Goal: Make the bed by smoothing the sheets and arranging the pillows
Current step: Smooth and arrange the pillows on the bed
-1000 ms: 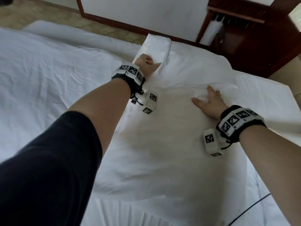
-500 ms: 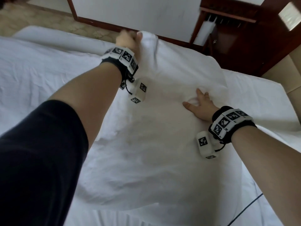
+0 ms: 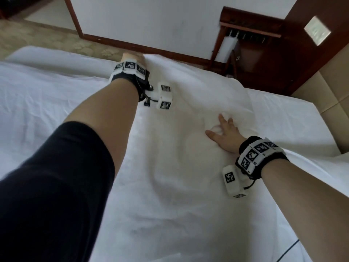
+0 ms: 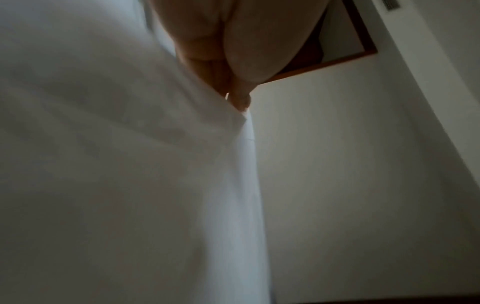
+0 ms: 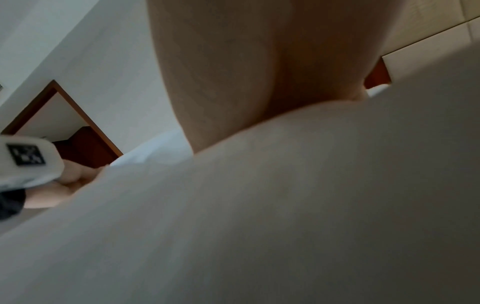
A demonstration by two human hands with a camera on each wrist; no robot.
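While gripping pillow [image 3: 188, 148], left hand [image 3: 132, 57] farther.

Matt white creased cloth on pillow [image 3: 179, 167] and sheet [image 3: 47, 103]; glossy dark wood nightstand [image 3: 264, 53].

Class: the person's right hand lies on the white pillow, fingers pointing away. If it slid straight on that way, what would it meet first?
Probably only more pillow: the right hand points toward its far edge, then the dark wooden furniture beyond, though depth is unclear.
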